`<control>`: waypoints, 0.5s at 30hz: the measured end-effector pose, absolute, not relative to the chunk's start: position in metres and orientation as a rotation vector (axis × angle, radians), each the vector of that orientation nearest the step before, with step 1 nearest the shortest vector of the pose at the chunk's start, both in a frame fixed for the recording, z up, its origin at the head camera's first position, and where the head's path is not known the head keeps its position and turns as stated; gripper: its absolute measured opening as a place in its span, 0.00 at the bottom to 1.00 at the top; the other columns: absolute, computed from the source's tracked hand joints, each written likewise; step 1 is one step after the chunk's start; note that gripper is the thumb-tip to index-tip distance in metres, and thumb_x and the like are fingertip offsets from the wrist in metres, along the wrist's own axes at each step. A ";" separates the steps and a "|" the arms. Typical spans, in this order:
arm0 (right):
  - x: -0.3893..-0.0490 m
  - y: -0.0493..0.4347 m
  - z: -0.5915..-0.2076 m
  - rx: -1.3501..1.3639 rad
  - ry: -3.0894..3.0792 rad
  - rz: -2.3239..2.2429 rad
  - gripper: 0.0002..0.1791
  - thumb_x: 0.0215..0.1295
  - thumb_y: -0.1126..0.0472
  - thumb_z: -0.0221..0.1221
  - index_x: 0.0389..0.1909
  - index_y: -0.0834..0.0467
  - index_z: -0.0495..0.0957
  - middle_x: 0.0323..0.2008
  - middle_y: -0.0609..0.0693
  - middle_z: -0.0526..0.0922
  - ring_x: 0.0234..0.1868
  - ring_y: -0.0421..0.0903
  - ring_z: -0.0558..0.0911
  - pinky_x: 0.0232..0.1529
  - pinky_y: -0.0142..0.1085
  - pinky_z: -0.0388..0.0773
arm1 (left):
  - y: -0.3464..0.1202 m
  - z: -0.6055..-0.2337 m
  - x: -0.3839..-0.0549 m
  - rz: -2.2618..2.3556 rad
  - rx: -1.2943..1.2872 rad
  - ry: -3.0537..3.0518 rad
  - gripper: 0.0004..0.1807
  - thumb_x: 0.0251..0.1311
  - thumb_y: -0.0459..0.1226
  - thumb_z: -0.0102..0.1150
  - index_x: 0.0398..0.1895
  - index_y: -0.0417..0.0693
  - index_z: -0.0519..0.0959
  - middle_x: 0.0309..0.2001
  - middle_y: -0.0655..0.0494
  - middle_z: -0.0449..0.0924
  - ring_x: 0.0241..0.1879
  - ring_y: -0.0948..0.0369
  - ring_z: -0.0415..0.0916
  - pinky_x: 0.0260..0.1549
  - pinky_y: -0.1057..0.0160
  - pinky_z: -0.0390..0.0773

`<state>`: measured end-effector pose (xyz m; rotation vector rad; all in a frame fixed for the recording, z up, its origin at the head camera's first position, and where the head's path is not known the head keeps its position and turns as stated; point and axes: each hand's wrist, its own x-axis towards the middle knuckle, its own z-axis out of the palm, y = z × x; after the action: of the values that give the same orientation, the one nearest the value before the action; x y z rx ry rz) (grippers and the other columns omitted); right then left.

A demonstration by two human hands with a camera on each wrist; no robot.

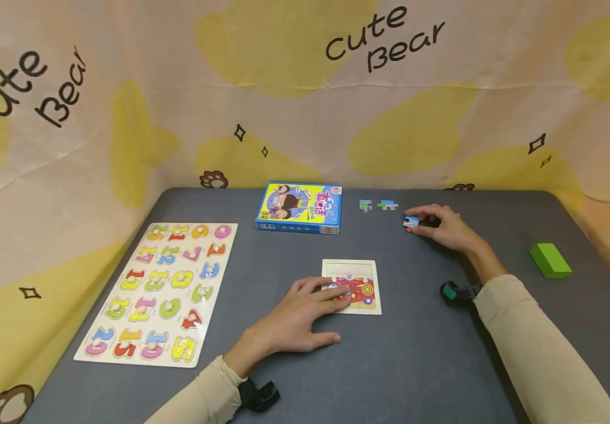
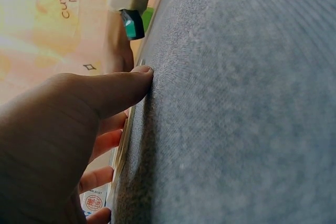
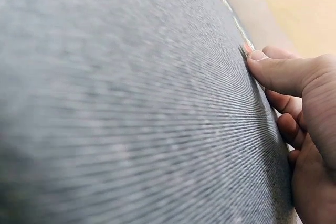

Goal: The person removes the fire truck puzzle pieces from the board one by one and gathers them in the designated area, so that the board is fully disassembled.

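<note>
number board [image 1: 174,325]: far left, flat on the grey table [image 1: 405,353].

puzzle box [image 1: 299,206]: blue and yellow, near the table's back edge.

left hand [image 1: 302,315]: fingers extended onto the puzzle tray, thumb out beside it; gripping nothing.

puzzle tray [image 1: 336,268]: lower part filled with red pieces [image 1: 360,291], upper part bare.

left loose piece [image 1: 365,205] and right loose piece [image 1: 388,205]: beyond the tray, just apart.

blue piece [image 1: 411,221]: right of these, pinched between thumb and fingertips of the right hand [image 1: 445,229].

green block [image 1: 550,261]: far right.

handling, in judgement: a light pinch at the piece's edges should keep its tabs and print readable for turning; flat, gentle pressure from the left fingers should steady the tray without shifting its red pieces.

views compared: only the head view shows the blue piece's printed face; the right wrist view gives it as a thin edge at the thumb tip, plus fingers curled beneath. the left wrist view shows the tray edge-on.
</note>
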<state>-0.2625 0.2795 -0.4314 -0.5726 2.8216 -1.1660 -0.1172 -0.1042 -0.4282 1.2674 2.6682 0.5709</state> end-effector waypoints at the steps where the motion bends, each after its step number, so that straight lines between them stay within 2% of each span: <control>1: -0.264 0.280 -0.431 -0.569 2.822 -1.166 0.21 0.69 0.63 0.64 0.63 0.59 0.79 0.47 0.60 0.77 0.46 0.52 0.67 0.48 0.46 0.57 | -0.104 -0.428 -0.117 0.568 1.268 2.667 0.36 0.65 0.56 0.63 0.75 0.61 0.68 0.77 0.66 0.64 0.78 0.56 0.53 0.73 0.44 0.54; 8: -0.276 0.285 -0.431 -0.427 2.826 -1.127 0.22 0.72 0.60 0.61 0.65 0.57 0.77 0.50 0.60 0.75 0.45 0.52 0.67 0.47 0.47 0.60 | -0.104 -0.428 -0.118 0.561 1.277 2.666 0.36 0.65 0.56 0.63 0.75 0.61 0.68 0.77 0.66 0.64 0.78 0.56 0.54 0.73 0.44 0.54; 12: -0.281 0.284 -0.431 -0.386 2.838 -1.146 0.22 0.72 0.60 0.61 0.65 0.57 0.77 0.50 0.61 0.75 0.46 0.52 0.67 0.57 0.58 0.52 | -0.104 -0.428 -0.117 0.555 1.255 2.656 0.37 0.65 0.57 0.62 0.76 0.62 0.68 0.77 0.67 0.63 0.79 0.57 0.52 0.74 0.44 0.53; 15: -0.284 0.282 -0.429 -0.397 2.850 -1.156 0.22 0.73 0.60 0.61 0.65 0.59 0.77 0.49 0.62 0.75 0.45 0.53 0.66 0.57 0.62 0.43 | -0.105 -0.429 -0.118 0.560 1.246 2.653 0.36 0.65 0.57 0.62 0.76 0.62 0.68 0.77 0.67 0.63 0.79 0.57 0.52 0.74 0.44 0.52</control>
<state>-0.2841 0.2825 -0.4292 -0.3973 2.8497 -1.1560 -0.1176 -0.1046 -0.4287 1.2463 2.6533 0.5596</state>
